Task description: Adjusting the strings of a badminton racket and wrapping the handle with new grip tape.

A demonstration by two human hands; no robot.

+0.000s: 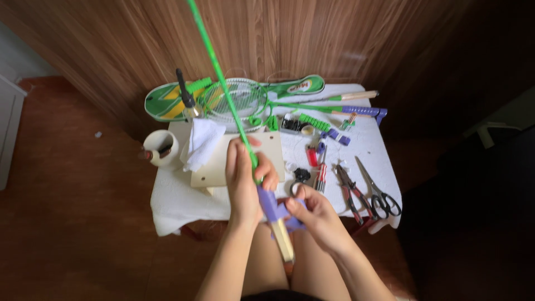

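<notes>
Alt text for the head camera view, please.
Two bare hands hold a green racket shaft: the left hand grips it while the right hand wraps purple tape near its wooden handle, above a small table with scissors and pliers.

The racket shaft [223, 83] in my left hand [242, 178] looks glossy green, its handle [282, 239] bare pale wood. The purple grip tape [268, 203] under my right hand [317, 214] seems matt and soft. White cloth [173, 198] covers the table; the scissors [379, 189] near its right edge show shiny metal blades.
</notes>
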